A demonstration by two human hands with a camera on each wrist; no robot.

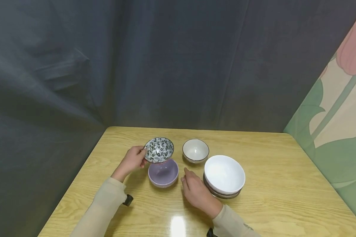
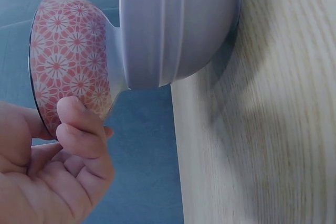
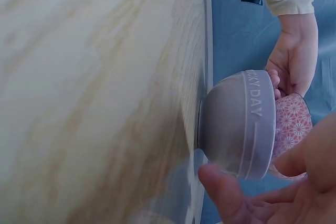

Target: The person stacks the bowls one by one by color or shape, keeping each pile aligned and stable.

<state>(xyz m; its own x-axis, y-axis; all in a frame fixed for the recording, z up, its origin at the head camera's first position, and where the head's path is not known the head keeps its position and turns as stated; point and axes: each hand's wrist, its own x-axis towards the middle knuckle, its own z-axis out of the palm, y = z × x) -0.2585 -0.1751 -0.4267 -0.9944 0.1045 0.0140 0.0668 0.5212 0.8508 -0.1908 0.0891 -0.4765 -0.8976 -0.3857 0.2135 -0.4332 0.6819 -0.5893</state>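
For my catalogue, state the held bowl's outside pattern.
The held bowl has white flower shapes on pinkish red outside, clearest in the left wrist view.

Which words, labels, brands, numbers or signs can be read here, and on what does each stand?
"CKY DAY": letters on the outside of the round glossy purple bowl; beginning unclear.
Small dark mark on the cream fabric right sleeve: too small to tell if it is writing.

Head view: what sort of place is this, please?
Probably a screened-off corner set up indoors for filming: dark cloth hangs behind the wood-grain table, and a tulip-patterned covering flanks its right side.
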